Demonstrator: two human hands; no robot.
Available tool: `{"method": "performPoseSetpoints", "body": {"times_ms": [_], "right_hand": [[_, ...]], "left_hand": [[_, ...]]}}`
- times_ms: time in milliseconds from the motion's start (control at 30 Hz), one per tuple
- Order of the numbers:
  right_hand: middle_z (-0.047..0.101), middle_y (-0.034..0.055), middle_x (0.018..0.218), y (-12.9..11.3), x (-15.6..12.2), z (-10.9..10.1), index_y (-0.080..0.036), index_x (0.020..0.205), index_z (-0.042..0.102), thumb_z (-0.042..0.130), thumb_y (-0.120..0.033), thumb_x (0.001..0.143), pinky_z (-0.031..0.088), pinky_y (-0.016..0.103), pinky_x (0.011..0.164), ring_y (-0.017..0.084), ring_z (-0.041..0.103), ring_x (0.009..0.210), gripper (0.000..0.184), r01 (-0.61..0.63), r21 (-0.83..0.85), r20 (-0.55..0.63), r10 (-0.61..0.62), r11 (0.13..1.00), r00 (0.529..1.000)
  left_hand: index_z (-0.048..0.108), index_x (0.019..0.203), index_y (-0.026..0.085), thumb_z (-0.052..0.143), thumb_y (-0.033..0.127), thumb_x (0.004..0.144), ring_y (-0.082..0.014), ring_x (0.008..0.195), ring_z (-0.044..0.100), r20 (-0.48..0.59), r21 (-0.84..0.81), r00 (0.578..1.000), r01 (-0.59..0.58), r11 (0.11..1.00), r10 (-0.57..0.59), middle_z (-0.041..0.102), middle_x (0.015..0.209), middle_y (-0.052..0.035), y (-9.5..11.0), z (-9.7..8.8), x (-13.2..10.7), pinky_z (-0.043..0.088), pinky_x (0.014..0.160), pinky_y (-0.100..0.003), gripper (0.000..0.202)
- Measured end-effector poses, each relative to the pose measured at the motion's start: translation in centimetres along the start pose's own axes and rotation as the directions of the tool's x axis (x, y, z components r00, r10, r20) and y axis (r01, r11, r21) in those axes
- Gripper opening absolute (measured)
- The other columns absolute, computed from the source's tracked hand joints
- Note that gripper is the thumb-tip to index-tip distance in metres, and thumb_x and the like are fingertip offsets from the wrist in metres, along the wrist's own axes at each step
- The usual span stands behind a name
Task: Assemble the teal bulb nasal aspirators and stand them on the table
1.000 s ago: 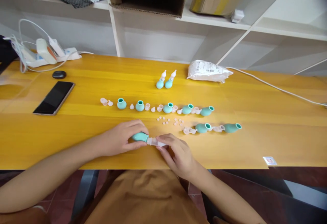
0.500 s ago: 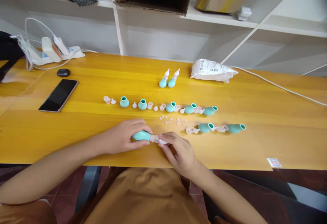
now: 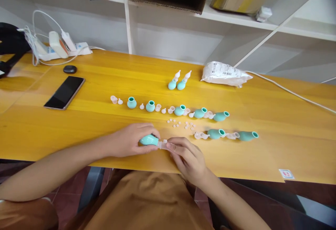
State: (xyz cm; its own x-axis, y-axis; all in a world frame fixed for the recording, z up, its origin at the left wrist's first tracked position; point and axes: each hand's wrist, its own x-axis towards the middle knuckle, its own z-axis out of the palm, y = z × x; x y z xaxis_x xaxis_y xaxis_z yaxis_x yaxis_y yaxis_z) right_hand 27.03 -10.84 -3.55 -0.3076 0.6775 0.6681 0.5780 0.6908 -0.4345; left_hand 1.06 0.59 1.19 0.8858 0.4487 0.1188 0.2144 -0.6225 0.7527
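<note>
A teal squeeze bulb (image 3: 149,140) lies on its side in my left hand (image 3: 131,139), gripped between thumb and fingers. Out of its mouth, to the right, comes a translucent plastic nozzle piece (image 3: 163,145). My right hand (image 3: 190,158) pinches the nozzle's far end, so its tip is hidden by fingers. Both hands are just above the table's front part. Beyond them is a row of open teal bulbs (image 3: 150,106) with loose clear cups (image 3: 158,107) and small tips (image 3: 142,106) among them. Several tiny clear discs (image 3: 179,122) lie nearer.
Two bulbs with nozzles fitted (image 3: 181,84) stand farther back, near a white plastic package (image 3: 225,74). More teal bulbs (image 3: 246,136) lie right of my right hand. On the left are a phone (image 3: 64,92), a black case (image 3: 69,69) and a power strip (image 3: 84,49).
The view has shifted slightly, moving the table contents to the right in the picture. My right fingers have shifted on the nozzle piece, which still meets the bulb held in my left hand.
</note>
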Motion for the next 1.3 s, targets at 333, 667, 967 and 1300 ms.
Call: {"method": "performPoseSetpoints", "body": {"times_ms": [333, 667, 967, 1300], "right_hand": [[0.081, 0.0142, 0.112, -0.3, 0.4, -0.5, -0.020, 0.137, 0.072, 0.066, 0.003, 0.102, 0.068, 0.032, 0.075, 0.021, 0.081, 0.097, 0.042, 0.053, -0.026, -0.039, -0.054, 0.998, 0.998], [0.085, 0.0112, 0.110, -0.5, 0.4, -0.7, -0.027, 0.140, 0.073, 0.071, -0.005, 0.104, 0.069, 0.032, 0.070, 0.021, 0.084, 0.090, 0.042, 0.069, -0.097, -0.047, -0.074, 0.993, 0.996], [0.085, 0.0118, 0.106, -0.2, 0.5, -0.4, -0.019, 0.136, 0.073, 0.076, -0.001, 0.099, 0.071, 0.033, 0.073, 0.021, 0.084, 0.088, 0.041, 0.078, -0.025, -0.038, -0.079, 0.997, 0.996], [0.086, 0.0137, 0.112, 0.1, 0.2, -0.6, -0.019, 0.148, 0.068, 0.070, -0.003, 0.103, 0.072, 0.035, 0.077, 0.023, 0.085, 0.093, 0.047, 0.063, 0.024, 0.013, -0.064, 0.998, 0.998]], "left_hand": [[0.070, 0.120, 0.023, 0.069, 0.038, 0.108, -0.0192, 0.096, 0.073, 0.006, -0.014, 1.000, 0.005, 1.000, -0.005, 0.077, 0.112, -0.0023, 0.4, 0.2, -0.1, 0.052, 0.087, -0.031, 0.019], [0.071, 0.118, 0.023, 0.071, 0.038, 0.107, -0.0189, 0.094, 0.072, -0.008, -0.043, 1.000, -0.003, 0.999, 0.003, 0.079, 0.110, -0.0034, 0.4, 0.4, 0.0, 0.052, 0.086, -0.030, 0.019], [0.071, 0.120, 0.022, 0.068, 0.038, 0.109, -0.0208, 0.097, 0.073, -0.044, 0.057, 0.996, -0.077, 0.995, 0.080, 0.078, 0.110, -0.0055, -0.7, 0.9, -0.4, 0.054, 0.088, -0.031, 0.019], [0.069, 0.116, 0.021, 0.062, 0.038, 0.114, -0.0224, 0.097, 0.072, -0.049, 0.239, 0.975, -0.202, 0.950, 0.219, 0.077, 0.108, -0.0064, -0.6, 0.9, -0.6, 0.055, 0.087, -0.033, 0.018]]}}
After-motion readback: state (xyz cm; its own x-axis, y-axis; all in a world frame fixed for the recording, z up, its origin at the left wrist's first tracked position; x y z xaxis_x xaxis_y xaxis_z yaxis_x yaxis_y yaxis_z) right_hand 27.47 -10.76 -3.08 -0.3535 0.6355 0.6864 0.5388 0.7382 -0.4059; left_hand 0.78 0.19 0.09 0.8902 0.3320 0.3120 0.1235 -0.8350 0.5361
